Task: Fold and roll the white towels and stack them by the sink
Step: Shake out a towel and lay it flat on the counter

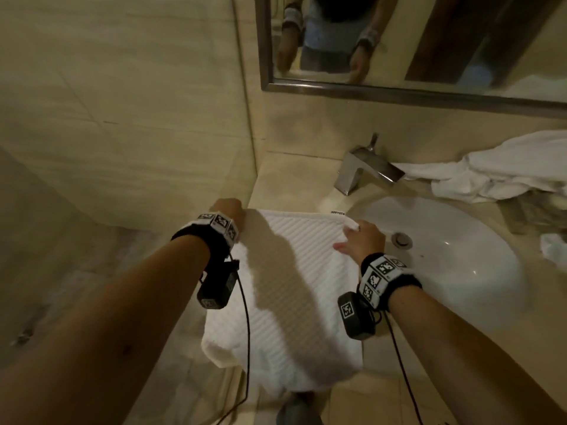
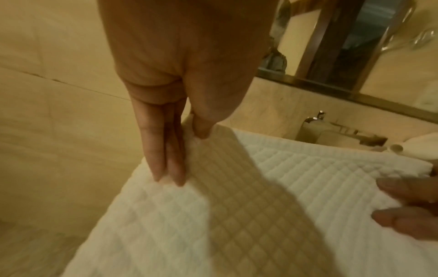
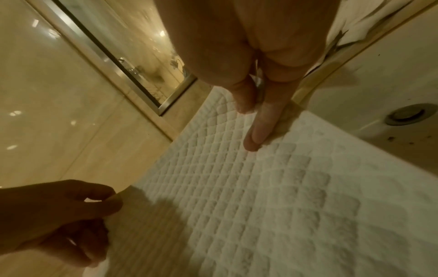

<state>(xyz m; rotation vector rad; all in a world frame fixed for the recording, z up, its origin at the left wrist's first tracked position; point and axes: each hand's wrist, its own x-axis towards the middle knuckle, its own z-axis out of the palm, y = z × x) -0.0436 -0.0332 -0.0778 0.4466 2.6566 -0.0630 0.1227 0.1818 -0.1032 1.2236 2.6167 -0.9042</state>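
A white waffle-weave towel lies flat on the counter left of the sink, and its near end hangs over the front edge. My left hand pinches its far left corner between thumb and fingers. At the far right corner, by the basin rim, my right hand pinches the towel, and a bit of cloth bunches at its fingertips. The towel is stretched between both hands. The left hand shows in the right wrist view and the right hand in the left wrist view.
A loose heap of white towels lies on the counter behind the sink at right, next to the chrome faucet. The tiled wall rises close on the left. A mirror hangs above the counter. The drain sits beside my right hand.
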